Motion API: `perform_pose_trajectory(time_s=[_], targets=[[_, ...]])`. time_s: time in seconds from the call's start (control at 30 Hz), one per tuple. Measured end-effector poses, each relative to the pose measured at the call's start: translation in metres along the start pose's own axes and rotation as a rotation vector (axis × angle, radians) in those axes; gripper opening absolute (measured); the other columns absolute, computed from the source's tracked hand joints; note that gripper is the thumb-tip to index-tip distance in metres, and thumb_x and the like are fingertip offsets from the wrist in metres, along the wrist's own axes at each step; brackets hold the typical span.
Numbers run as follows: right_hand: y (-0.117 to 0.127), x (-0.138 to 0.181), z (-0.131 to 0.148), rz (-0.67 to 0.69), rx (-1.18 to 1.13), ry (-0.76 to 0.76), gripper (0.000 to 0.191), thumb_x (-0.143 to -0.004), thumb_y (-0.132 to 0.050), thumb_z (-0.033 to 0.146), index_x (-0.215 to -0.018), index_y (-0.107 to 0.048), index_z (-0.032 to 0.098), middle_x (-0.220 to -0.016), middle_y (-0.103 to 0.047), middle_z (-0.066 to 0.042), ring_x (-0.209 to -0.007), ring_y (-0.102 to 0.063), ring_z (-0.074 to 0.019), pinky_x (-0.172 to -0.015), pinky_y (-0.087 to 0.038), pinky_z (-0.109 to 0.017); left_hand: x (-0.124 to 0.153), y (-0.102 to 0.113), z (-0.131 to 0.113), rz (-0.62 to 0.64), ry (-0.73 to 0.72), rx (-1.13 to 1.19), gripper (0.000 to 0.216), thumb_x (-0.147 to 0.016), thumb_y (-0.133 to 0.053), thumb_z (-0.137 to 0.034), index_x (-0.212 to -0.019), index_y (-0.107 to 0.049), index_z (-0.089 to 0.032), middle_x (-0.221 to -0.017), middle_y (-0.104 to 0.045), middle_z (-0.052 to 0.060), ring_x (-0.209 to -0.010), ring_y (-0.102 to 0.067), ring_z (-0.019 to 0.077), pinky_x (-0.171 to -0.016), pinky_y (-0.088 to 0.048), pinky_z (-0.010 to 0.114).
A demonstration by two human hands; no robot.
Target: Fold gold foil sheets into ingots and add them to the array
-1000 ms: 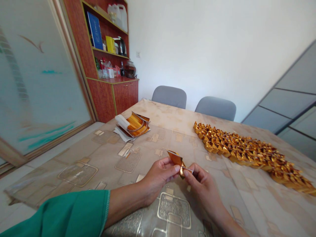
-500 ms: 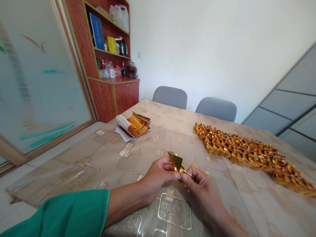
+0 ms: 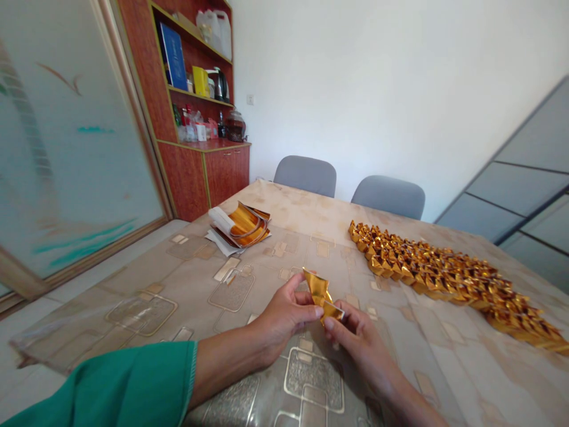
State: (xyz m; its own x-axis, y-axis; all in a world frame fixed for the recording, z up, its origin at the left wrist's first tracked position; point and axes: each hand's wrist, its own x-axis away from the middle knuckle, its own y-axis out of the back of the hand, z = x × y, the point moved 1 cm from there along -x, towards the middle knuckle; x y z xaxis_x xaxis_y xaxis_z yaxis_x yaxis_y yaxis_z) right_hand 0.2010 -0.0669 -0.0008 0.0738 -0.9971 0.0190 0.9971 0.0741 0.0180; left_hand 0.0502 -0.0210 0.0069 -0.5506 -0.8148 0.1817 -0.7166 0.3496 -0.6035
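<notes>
The cloth-covered table (image 3: 302, 210) fills the foreground, with two grey chairs (image 3: 306, 174) along its far side. On its right lie tight rows of folded gold paper (image 3: 444, 270); to the left sits a loose stack of sheets (image 3: 244, 226). The left hand (image 3: 283, 314) and right hand (image 3: 362, 338) both pinch one small, partly folded gold piece (image 3: 317, 287) between thumbs and fingers, raised above the table.
</notes>
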Motion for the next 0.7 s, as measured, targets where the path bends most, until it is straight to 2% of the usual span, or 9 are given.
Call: perform_pose_trajectory(time_s=[0.2, 0.3, 0.37, 0.43, 0.47, 0.53, 0.6, 0.7], targets=[[-0.001, 0.0, -0.004, -0.028, 0.075, 0.019, 0.04, -0.077, -0.072, 0.051, -0.065, -0.048, 0.021, -0.059, -0.04, 0.006, -0.054, -0.032, -0.011, -0.048, -0.026, -0.024, 0.001, -0.001, -0.001, -0.019, 0.046, 0.005, 0.072, -0.055, -0.083, -0.012, -0.118, -0.049, -0.02, -0.091, -0.069, 0.003, -0.082, -0.067, 0.0195, -0.075, -0.046, 0.029], [0.003, 0.004, 0.003, 0.027, 0.069, 0.063, 0.034, -0.086, -0.063, 0.049, -0.071, -0.053, 0.021, -0.062, -0.047, 0.003, -0.055, -0.041, -0.0127, -0.049, -0.033, -0.024, 0.002, 0.001, -0.005, 0.015, 0.06, 0.022, 0.074, -0.056, -0.083, -0.01, -0.119, -0.048, -0.022, -0.094, -0.067, 0.002, -0.08, -0.066, 0.0172, -0.072, -0.044, 0.027], [0.01, 0.007, 0.01, -0.005, 0.181, 0.162, 0.027, -0.093, -0.052, 0.045, -0.084, -0.061, 0.021, -0.071, -0.056, 0.0, -0.064, -0.051, -0.0165, -0.057, -0.042, -0.026, 0.002, 0.003, -0.007, 0.04, 0.104, 0.025, 0.072, -0.056, -0.082, -0.008, -0.119, -0.049, -0.022, -0.094, -0.065, 0.001, -0.078, -0.065, 0.0148, -0.069, -0.042, 0.024], [0.017, 0.008, 0.015, -0.109, 0.379, 0.318, 0.018, -0.095, -0.048, 0.033, -0.105, -0.062, 0.025, -0.083, -0.061, -0.002, -0.075, -0.057, -0.0193, -0.067, -0.047, -0.03, 0.002, 0.005, -0.009, 0.068, 0.179, 0.023, 0.07, -0.056, -0.081, -0.005, -0.117, -0.05, -0.022, -0.094, -0.064, 0.0, -0.074, -0.063, 0.0112, -0.065, -0.039, 0.021], [0.02, 0.008, 0.017, -0.155, 0.491, 0.42, 0.021, -0.093, -0.052, 0.026, -0.112, -0.06, 0.026, -0.095, -0.062, -0.004, -0.082, -0.057, -0.0203, -0.073, -0.048, -0.031, 0.003, 0.006, -0.01, 0.089, 0.218, 0.02, 0.069, -0.056, -0.08, -0.005, -0.116, -0.051, -0.021, -0.094, -0.064, 0.0, -0.072, -0.061, 0.0098, -0.063, -0.037, 0.021], [0.023, 0.007, 0.017, -0.146, 0.681, 0.58, 0.039, -0.086, -0.057, 0.017, -0.123, -0.057, 0.029, -0.122, -0.056, -0.008, -0.098, -0.056, -0.0226, -0.082, -0.049, -0.035, 0.003, 0.007, -0.01, 0.131, 0.272, 0.017, 0.064, -0.058, -0.08, -0.005, -0.113, -0.053, -0.021, -0.093, -0.063, 0.0, -0.07, -0.06, 0.0087, -0.061, -0.035, 0.02], [0.022, 0.005, 0.016, -0.052, 0.789, 0.678, 0.042, -0.084, -0.057, 0.011, -0.121, -0.06, 0.031, -0.133, -0.05, -0.008, -0.108, -0.053, -0.0243, -0.086, -0.048, -0.036, 0.003, 0.008, -0.009, 0.169, 0.298, 0.022, 0.062, -0.059, -0.079, -0.005, -0.113, -0.054, -0.022, -0.093, -0.062, -0.001, -0.072, -0.06, 0.0093, -0.061, -0.035, 0.02], [0.02, 0.003, 0.017, 0.052, 0.803, 0.756, 0.026, -0.087, -0.056, 0.011, -0.102, -0.067, 0.03, -0.119, -0.059, -0.005, -0.106, -0.054, -0.0239, -0.086, -0.046, -0.036, 0.004, 0.007, -0.009, 0.173, 0.319, 0.026, 0.069, -0.057, -0.081, -0.005, -0.118, -0.052, -0.022, -0.097, -0.062, 0.001, -0.076, -0.061, 0.0109, -0.064, -0.038, 0.021]])
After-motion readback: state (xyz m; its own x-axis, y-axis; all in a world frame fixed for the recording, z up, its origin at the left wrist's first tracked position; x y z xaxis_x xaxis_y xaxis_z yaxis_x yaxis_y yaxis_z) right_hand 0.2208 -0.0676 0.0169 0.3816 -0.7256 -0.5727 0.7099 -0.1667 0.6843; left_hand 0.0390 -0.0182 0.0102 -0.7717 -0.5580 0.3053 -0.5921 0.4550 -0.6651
